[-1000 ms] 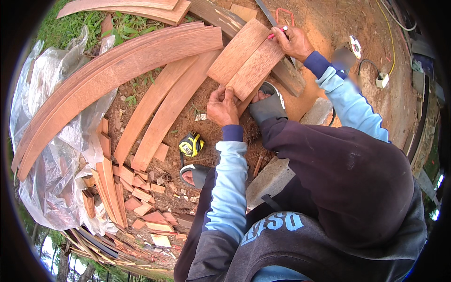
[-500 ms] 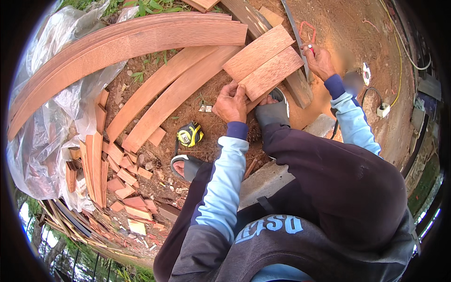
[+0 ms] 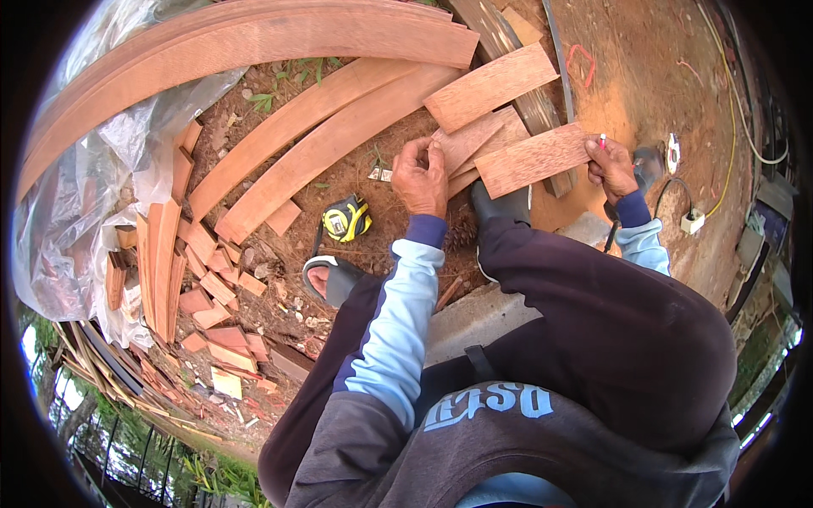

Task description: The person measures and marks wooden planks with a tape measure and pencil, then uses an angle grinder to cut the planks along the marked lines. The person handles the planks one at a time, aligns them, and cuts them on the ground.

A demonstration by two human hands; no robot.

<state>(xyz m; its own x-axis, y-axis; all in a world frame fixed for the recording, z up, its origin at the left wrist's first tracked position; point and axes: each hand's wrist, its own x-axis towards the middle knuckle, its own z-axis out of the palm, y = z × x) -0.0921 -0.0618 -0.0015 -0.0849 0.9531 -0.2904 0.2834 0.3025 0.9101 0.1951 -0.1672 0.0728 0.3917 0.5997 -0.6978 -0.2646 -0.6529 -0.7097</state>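
Note:
My right hand (image 3: 611,166) grips the right end of a short reddish-brown wooden board (image 3: 533,159). A small pink pencil-like stick with a white tip (image 3: 602,140) also shows between its fingers. My left hand (image 3: 421,179) has curled fingers, with thumb and forefinger pressed together beside the corner of a lower board (image 3: 464,146); whether it pinches that corner is not clear. Farther off, a second short board (image 3: 491,87) rests at a slant over a thick timber (image 3: 532,106). The held board partly covers the pieces under it.
Long curved planks (image 3: 330,144) lie at left, by a larger curved stack (image 3: 279,42) and plastic sheeting (image 3: 140,161). A yellow-black tape measure (image 3: 345,218) sits near my left foot among wood offcuts (image 3: 220,288). Right are a long metal blade (image 3: 559,59) and a white socket (image 3: 692,222).
The two short boards, side by side before, are now apart. My right hand has come nearer and taken the closer one, shifting it right; my left hand has let go of it.

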